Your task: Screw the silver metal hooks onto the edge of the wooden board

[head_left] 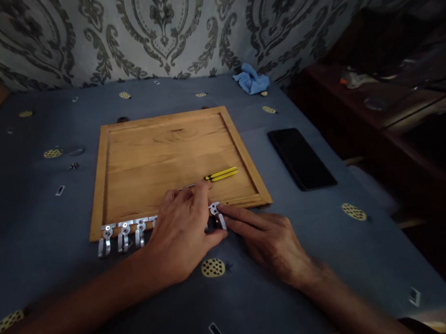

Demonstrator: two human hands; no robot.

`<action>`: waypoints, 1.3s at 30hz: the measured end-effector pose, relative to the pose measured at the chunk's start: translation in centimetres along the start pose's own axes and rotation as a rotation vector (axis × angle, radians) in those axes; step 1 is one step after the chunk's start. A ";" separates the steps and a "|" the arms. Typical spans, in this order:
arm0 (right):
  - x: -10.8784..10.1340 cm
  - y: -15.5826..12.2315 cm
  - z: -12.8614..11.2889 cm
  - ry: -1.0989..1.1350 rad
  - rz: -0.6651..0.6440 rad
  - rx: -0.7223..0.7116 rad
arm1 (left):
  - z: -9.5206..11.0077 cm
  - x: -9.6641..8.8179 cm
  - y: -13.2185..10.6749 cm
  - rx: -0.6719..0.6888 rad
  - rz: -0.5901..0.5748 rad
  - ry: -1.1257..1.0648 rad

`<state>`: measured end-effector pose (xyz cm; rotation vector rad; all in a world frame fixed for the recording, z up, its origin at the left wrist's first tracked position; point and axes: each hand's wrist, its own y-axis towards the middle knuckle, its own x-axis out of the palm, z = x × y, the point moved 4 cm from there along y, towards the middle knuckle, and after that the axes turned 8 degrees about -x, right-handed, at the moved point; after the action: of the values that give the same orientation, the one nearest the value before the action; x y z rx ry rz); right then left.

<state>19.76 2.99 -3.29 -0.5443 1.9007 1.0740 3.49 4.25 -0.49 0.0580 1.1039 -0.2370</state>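
A framed wooden board [165,152] lies flat on the table. Along its near edge runs a metal hook rail [125,228] with several hooks hanging over that edge. My left hand [182,235] reaches across the rail and covers its middle, the fingers closed around the rail near its right end. From the right, my right hand [268,236] presses its closed fingertips against the rail's right end. A screwdriver [221,174] with a yellow and black handle rests on the board just beyond my left fingers. Its shaft is partly hidden by that hand.
The table carries a blue cloth [336,261] with a pineapple print. A black phone [302,157] lies right of the board. Small screws [72,166] lie to the left. A crumpled blue rag [251,79] sits at the back, before the patterned wall [164,29].
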 end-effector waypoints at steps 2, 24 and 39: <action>0.0 0.0 -0.1 -0.021 -0.010 -0.005 | 0.0 0.0 0.0 0.002 0.005 0.008; -0.1 0.2 -0.3 -0.065 -0.021 -0.014 | 0.1 -0.5 -0.4 0.026 -0.064 -0.030; -0.1 0.0 -0.3 -0.057 -0.024 -0.012 | 0.1 -0.1 -0.3 0.052 -0.013 -0.011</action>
<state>19.64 2.71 -3.16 -0.5362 1.8352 1.0748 3.43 4.01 -0.32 0.0951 1.0872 -0.2776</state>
